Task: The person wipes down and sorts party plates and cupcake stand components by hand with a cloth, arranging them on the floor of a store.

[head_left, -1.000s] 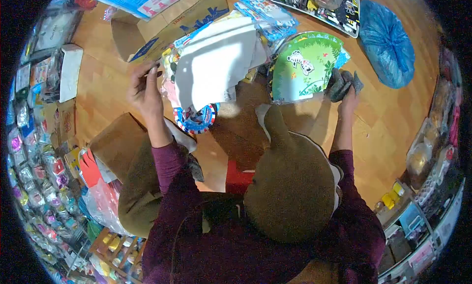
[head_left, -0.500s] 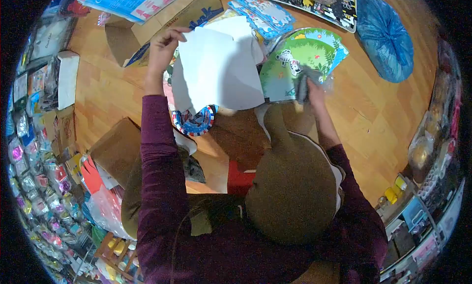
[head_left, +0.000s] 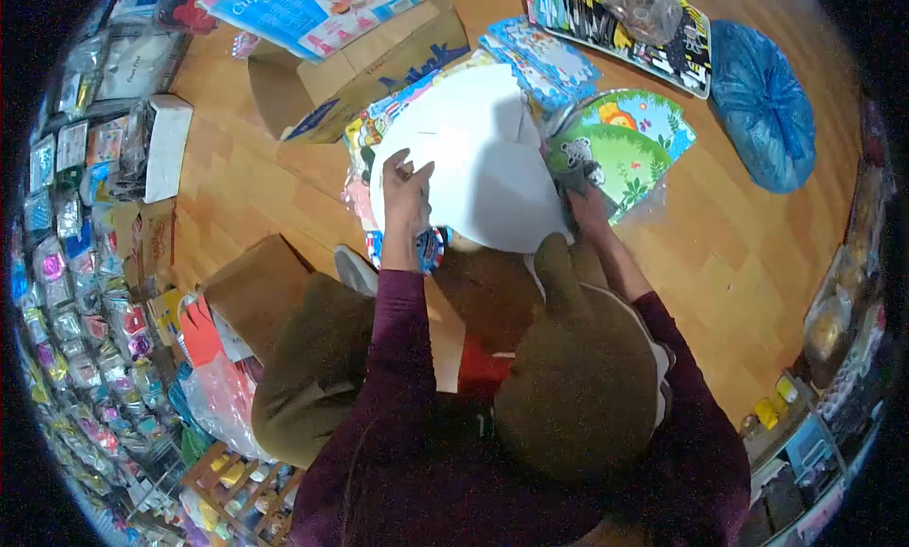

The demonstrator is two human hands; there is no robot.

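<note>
My left hand (head_left: 407, 189) is over the left part of a white sheet (head_left: 473, 159), its thumb and index finger apart, with nothing between them. A dark grey cloth (head_left: 574, 175) is bunched in my right hand (head_left: 587, 202), at the right edge of the white sheet. Beside it lie fan-shaped green cards (head_left: 630, 159) with jungle pictures, in clear plastic. Colourful printed pieces (head_left: 362, 135) stick out from under the white sheet's left side. A round red, white and blue piece (head_left: 431, 249) shows below it, partly covered.
An open cardboard box (head_left: 398, 60) with a blue cupcake-stand package (head_left: 312, 12) stands at the back left. Blue printed cards (head_left: 544, 60), a tray of packets (head_left: 644, 50) and a blue plastic bag (head_left: 762, 107) lie at the back. Many small packets (head_left: 104, 329) line the left.
My left hand has moved from the sheet's upper left edge down and right onto it. My right hand, with the cloth, has moved left off the green cards' middle. The camera view has shifted.
</note>
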